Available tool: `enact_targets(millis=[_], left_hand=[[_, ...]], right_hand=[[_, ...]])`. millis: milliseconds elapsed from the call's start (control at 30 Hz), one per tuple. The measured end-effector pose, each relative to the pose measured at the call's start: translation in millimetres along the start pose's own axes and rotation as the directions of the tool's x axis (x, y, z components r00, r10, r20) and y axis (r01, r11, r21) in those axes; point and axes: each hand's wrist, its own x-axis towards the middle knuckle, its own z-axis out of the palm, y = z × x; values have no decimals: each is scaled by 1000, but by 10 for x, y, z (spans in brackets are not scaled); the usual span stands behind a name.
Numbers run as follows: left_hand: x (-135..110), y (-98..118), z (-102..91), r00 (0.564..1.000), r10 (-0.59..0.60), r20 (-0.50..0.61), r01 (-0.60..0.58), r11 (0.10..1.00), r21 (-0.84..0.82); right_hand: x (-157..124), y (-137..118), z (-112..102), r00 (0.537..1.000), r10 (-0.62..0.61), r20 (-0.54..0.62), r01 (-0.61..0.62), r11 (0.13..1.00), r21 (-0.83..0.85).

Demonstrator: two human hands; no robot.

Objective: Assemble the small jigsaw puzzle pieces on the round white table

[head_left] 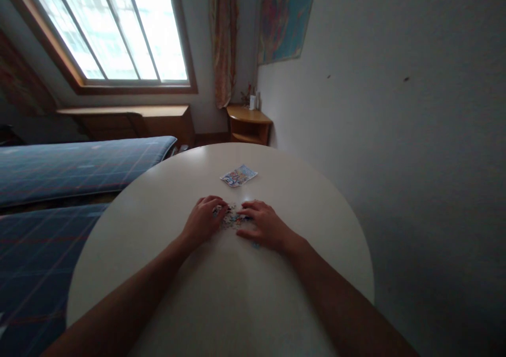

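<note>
- Daylit room, at its left end: a blue plaid mattress (79, 167) well to the left of the pile of small pieces (232, 219), and a bright window (130, 30) beyond the pile on that same side.
- Pale round surface (166, 204), running under the pile and out around it on every side; its rim is well apart from the pile, so a piece dropping to the floor seems unlikely.
- Left hand (202, 220), at the pile's left edge, fingers bent down over it; whether that grip pinches a piece or merely rests, I cannot tell.
- Pile itself, between both hands: multicoloured, probably jigsaw pieces, partly covered by fingers. A brisk outward sweep could scatter or flip them.
- Printed sheet (239, 175), just beyond the pile and apart from it, showing a busy coloured picture; any lettering is too small to read.
- Stray bluish piece (255, 245), near side of the pile, towards the right; a sliding palm could drag or hide it.
- Right hand (263, 225), at the pile's right edge, its grip spread, thumb apart from fingers.
- Poster (286, 19), on the wall beyond the pile, to its right; no brand or label legible.
</note>
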Motion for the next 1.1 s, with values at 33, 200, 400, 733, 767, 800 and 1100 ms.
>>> enact_targets(millis=[33, 200, 400, 733, 767, 800, 1100], left_hand=[[-11, -28, 13, 1000, 0, 14, 0, 1000, 13], [-94, -44, 13, 983, 112, 146, -106, 993, -49], [-90, 35, -101, 952, 218, 213, -182, 967, -178], [-45, -3, -99, 996, -54, 71, 68, 971, -228], [-39, -21, -93, 996, -69, 51, 79, 969, -233], [-33, -34, -92, 996, -83, 30, 88, 967, -238], [-86, 103, -48, 982, 153, 110, -140, 983, -116]], right_hand=[[11, -25, 31, 1000, -2, 7, 2, 1000, -11], [95, -43, 39, 1000, 4, -2, -4, 1000, -14], [125, 81, -116, 995, 99, -1, -99, 991, 94], [139, 196, -196, 952, 287, -111, -251, 933, 258], [135, 216, -203, 948, 293, -125, -253, 931, 263], [129, 236, -213, 945, 296, -139, -253, 932, 260], [-22, 179, -193, 975, 220, -20, -220, 975, -28]])
